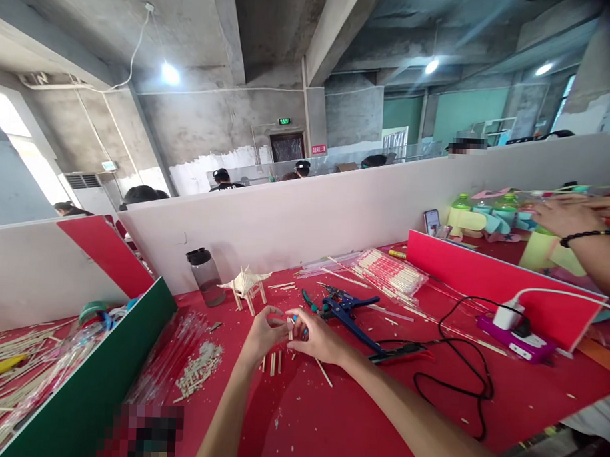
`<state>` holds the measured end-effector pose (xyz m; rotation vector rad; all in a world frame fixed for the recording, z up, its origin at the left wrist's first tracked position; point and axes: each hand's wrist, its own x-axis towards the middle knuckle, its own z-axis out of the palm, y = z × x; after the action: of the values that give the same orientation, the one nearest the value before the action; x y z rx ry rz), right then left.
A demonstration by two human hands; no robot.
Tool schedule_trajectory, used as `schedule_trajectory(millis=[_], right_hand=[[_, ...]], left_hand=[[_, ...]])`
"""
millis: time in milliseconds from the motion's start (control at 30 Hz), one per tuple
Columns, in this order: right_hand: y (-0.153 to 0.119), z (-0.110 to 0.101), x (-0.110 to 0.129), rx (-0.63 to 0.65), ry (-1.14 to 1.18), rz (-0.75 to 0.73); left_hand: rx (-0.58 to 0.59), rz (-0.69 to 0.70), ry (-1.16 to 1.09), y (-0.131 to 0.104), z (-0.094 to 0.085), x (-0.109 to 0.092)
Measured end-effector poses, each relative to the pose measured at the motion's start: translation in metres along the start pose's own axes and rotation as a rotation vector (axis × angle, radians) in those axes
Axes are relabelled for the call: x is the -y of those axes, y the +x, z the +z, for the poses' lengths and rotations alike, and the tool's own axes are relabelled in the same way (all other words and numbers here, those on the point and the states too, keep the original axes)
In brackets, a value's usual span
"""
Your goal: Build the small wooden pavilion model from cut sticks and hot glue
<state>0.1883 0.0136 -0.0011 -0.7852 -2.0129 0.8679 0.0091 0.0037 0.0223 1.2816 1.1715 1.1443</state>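
Observation:
Near the middle of the red table (323, 416), my left hand (267, 330) and my right hand (314, 335) meet fingertip to fingertip. Both pinch a short pale stick (290, 329) between them; small blue bits show at my right fingers. Just beyond my left hand stands a small wooden model (246, 283) with a curved roof on stick legs. Several short sticks (273, 363) lie below my hands. Blue-handled cutters (349, 313) lie beyond my right hand.
A bottle (204, 278) stands at the back left, near a heap of stick offcuts (200, 371). Packed sticks (391, 271) lie at the back. A black cable (484, 375) runs to a purple power strip (516, 339). Another person's hand (568, 214) is beyond the red divider.

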Motion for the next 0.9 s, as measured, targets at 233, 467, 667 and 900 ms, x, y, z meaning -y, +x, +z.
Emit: schedule_trajectory(millis=[233, 467, 667, 900], right_hand=[[0.001, -0.002, -0.001, -0.042, -0.047, -0.034], [0.002, -0.001, -0.004, -0.081, 0.047, -0.033], [0.004, 0.006, -0.011, -0.094, 0.209, -0.002], [0.003, 0.006, -0.009, -0.072, 0.233, 0.029]], left_hand=[[0.039, -0.009, -0.034, 0.001, -0.001, 0.002], [0.045, 0.030, -0.034, 0.001, 0.000, 0.001], [0.024, 0.064, -0.018, 0.001, 0.003, -0.003], [0.001, 0.060, -0.007, -0.002, 0.004, -0.006]])
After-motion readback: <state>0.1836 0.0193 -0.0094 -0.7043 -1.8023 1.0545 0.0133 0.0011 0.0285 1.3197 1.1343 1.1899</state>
